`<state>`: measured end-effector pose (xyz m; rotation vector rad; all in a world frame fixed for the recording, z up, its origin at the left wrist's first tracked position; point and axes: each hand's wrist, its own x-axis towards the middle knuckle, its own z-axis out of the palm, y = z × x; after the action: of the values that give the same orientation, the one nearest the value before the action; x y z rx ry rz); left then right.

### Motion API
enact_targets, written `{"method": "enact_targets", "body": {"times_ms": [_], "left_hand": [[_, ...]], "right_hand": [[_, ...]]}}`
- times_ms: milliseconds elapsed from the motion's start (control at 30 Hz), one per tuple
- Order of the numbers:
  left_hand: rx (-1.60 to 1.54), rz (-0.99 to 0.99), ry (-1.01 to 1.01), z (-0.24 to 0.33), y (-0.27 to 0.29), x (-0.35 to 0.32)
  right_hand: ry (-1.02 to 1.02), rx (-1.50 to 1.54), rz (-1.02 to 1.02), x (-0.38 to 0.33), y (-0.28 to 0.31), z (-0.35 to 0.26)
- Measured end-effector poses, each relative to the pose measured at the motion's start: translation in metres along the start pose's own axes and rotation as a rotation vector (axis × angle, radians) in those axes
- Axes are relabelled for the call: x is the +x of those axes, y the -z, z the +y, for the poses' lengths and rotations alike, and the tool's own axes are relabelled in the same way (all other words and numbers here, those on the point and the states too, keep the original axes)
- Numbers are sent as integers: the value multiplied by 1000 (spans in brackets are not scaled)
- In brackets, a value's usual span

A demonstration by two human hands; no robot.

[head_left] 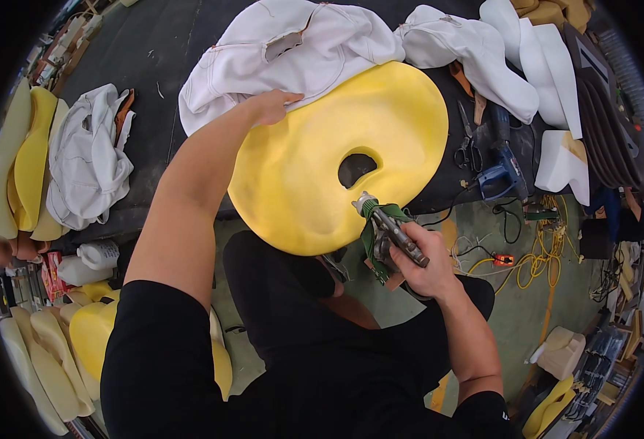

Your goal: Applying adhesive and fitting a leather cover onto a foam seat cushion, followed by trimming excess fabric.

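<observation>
A rounded yellow foam cushion (285,175) with an oval hole lies at the table's near edge, jutting over it toward my lap. A white fabric cover (241,66) with brown seam threads rests over its far side. My left hand (269,107) is on the cover's near edge where it meets the foam; the fingers are partly hidden, and the hand appears closed on the fabric. In my right hand (426,261) is a metal spray gun (402,238) partly wrapped in green cloth. Its nozzle points at the foam just below the hole.
Scissors (469,150) and a blue power tool (503,172) lie right of the foam. Further white covers (91,154) and foam pieces (35,161) sit at the left. Yellow cables (548,252) coil on the floor. A white jug (98,254) stands below the table's left side.
</observation>
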<state>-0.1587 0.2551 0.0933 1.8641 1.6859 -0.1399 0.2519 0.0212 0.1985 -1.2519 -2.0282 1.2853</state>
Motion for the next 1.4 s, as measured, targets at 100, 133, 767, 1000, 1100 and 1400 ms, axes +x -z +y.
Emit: {"method": "enact_targets", "body": {"times_ms": [100, 133, 767, 1000, 1100, 1400], "left_hand": [[-33, -10, -6, -4, -1, 3], [-32, -11, 1, -5, -1, 3], [-70, 51, -4, 13, 2, -15], [-282, 458, -112, 1, -30, -55], [-97, 713, -103, -2, -53, -111], [-425, 962, 125, -14, -151, -223]], "right_hand": [[11, 3, -39, -1, 2, -1], [26, -6, -49, -1, 2, -1], [-14, -126, -154, -22, 17, 8], [-21, -148, 69, -27, 22, 19], [35, -173, -97, -30, 33, 18], [-32, -173, 15, -39, 27, 25]]}}
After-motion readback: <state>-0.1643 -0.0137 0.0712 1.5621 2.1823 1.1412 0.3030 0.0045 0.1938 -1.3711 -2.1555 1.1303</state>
